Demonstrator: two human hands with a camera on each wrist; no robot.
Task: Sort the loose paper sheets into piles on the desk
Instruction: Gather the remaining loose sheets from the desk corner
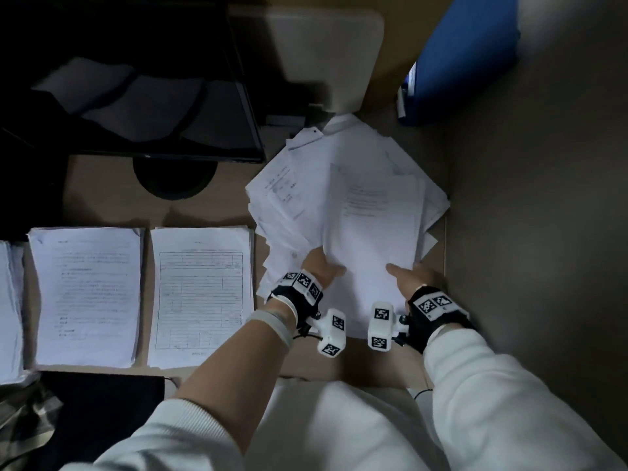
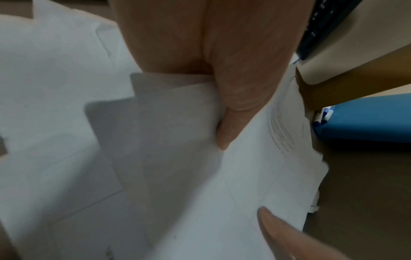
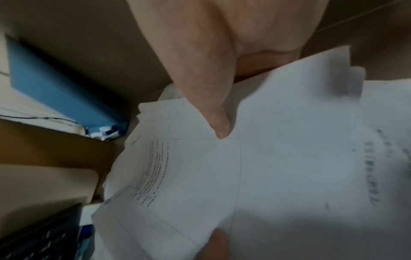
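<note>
Head view is showing a loose heap [image 1: 339, 185] of paper sheets lying fanned on the tabletop [image 1: 112, 202], at its right side against a dark partition. Two squared piles are sitting to the left of the heap: a form pile [image 1: 201, 297] with a ruled table on top, and just beside it a text pile [image 1: 86, 297]. A third pile [image 1: 10, 311] is lying at the left edge, cut off by the frame.

A blue box [image 1: 462, 56] is standing behind the heap; in the right wrist view, pens [image 3: 109, 132] with dark caps are poking out of its open end. A dark monitor [image 1: 136, 96] is standing behind the piles.

Both hands are gripping one top sheet [image 1: 373, 239] at its near end, over the heap. The left hand [image 1: 321, 270] is pinching the sheet's left edge, thumb on top; the left wrist view is showing the thumb [image 2: 240, 105] pressing the paper, with the fingers going under it. The right hand [image 1: 413, 278] is holding the right edge, its thumb [image 3: 213, 109] lying on the printed face and the fingers tucked beneath. Each hand is wearing a black wrist strap with white marker blocks.
</note>
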